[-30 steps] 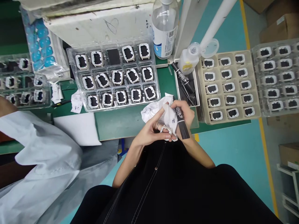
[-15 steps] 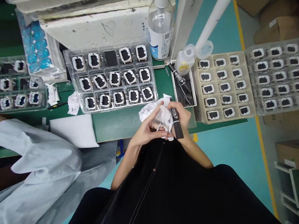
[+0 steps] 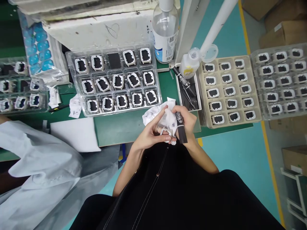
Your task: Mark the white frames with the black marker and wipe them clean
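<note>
Near the front edge of the bench, my left hand (image 3: 150,135) is closed on a small white frame (image 3: 165,131), thumb below it. My right hand (image 3: 188,119) holds a black marker pen (image 3: 181,127) that points down across the fingers. Between both hands is a crumpled white cloth (image 3: 169,119) with dark smudges; the right fingers press it close to the frame. Some fingertips are hidden behind the cloth and frame. A clear plastic tray (image 3: 120,111) holding similar white frames lies just beyond my hands.
A beige tray (image 3: 255,123) of frames and another clear tray (image 3: 263,105) stand at right. A small box (image 3: 178,92) holds tweezers and another marker. A pump bottle (image 3: 165,35) and a squeeze bottle (image 3: 188,65) stand behind. A co-worker's pale sleeve (image 3: 14,140) is at left.
Both hands stay almost in place, still holding the frame, cloth and marker. The view has shifted very slightly.
</note>
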Available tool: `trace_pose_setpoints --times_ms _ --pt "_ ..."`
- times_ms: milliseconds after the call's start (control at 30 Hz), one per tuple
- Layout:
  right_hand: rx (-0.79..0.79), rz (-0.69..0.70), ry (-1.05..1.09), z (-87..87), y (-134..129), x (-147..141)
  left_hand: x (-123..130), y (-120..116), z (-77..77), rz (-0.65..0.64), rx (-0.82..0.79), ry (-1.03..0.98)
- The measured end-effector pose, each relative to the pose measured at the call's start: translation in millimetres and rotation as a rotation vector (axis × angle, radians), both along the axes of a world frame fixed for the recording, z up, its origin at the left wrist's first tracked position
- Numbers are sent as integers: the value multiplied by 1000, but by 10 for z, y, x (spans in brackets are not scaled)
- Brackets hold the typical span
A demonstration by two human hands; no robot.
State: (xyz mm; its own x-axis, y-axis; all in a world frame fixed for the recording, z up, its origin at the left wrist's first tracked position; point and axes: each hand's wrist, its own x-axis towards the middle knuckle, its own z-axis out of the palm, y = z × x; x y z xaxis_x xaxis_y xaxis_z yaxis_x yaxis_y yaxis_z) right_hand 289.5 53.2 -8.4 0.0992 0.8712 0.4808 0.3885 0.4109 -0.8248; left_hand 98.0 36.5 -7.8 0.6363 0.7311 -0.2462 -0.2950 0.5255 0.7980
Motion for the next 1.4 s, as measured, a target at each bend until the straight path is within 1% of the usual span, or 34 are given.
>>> trace_pose_setpoints --times_ms 67,200,300,433,567,667,800,833,933,1067,1200,1300,1400 --pt "-8 29 -6 12 -8 0 -1 5 -3 7 1 4" --pt "-9 -18 6 25 -19 1 -4 11 1 -2 0 8" --pt "-23 22 -33 26 -18 3 -5 9 8 4 -9 9" --pt "-31 -35 -30 30 2 4 -1 3 16 11 -16 2" --pt "-29 -4 -100 30 1 6 -4 4 16 10 -11 2" --pt "-14 -28 -78 31 -8 6 -5 10 16 14 3 4" --pt "9 31 -63 35 -9 1 0 19 29 26 -4 28" --pt "0 28 -67 35 -4 1 3 22 32 30 -3 31" --pt "-31 -41 -67 34 15 3 12 28 34 25 4 29" --pt "10 0 -92 43 21 10 15 28 26 21 -1 30" --pt "52 -22 -99 50 21 18 17 30 29 10 -3 33" --pt "50 33 -126 47 31 25 14 31 32 12 -2 24" --pt "46 -16 -113 42 44 35 6 27 22 11 -2 6"
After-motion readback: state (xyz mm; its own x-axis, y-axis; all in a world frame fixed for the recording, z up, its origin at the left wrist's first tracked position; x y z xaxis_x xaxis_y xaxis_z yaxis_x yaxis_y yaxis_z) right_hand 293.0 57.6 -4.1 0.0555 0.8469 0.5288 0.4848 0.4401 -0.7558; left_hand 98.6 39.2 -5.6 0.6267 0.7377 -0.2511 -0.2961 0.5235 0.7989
